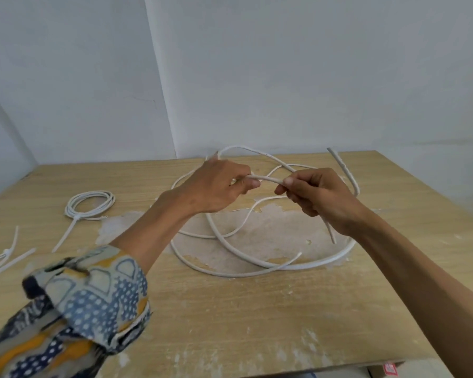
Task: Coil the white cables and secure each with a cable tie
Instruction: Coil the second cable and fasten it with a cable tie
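Observation:
A long loose white cable [230,248] sprawls in wide loops over the middle of the wooden table [230,309]. My left hand [216,186] and my right hand [320,195] are raised above it, each pinching the same stretch of cable, a short span taut between them. From my right hand one end hangs down and another part curves up and back. At the left lies a small coiled white cable [89,204], bound with a cable tie [66,233] whose tail points toward me.
Several loose white cable ties [8,257] lie at the table's left edge. A worn, pale patch marks the tabletop under the loose cable. White walls close the back and left. A box corner shows below the table's front right edge.

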